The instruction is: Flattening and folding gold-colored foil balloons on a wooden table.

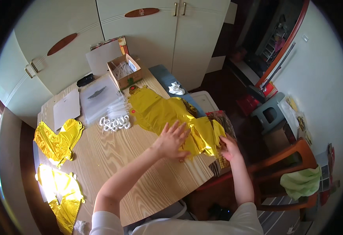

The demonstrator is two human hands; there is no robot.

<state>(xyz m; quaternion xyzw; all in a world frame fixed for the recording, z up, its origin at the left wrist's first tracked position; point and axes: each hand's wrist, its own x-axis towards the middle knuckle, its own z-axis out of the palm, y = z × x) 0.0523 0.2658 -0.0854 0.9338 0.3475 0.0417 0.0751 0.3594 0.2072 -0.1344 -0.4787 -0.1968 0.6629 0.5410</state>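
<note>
A pile of flat, shiny gold foil pieces, which look like uninflated balloons, stretches across the right side of the wooden table. My left hand lies on the near part of the foil with its fingers spread. At the table's right edge, my right hand pinches the foil's right end between thumb and fingers. On the left side of the table rest a crumpled gold foil piece and another gold one, partly washed out by sunlight.
Beyond the foil are coiled white cords, clear plastic sleeves, a white sheet and a cardboard box of thin clear strips. A crumpled white cloth or paper lies behind the table. A wooden chair stands right.
</note>
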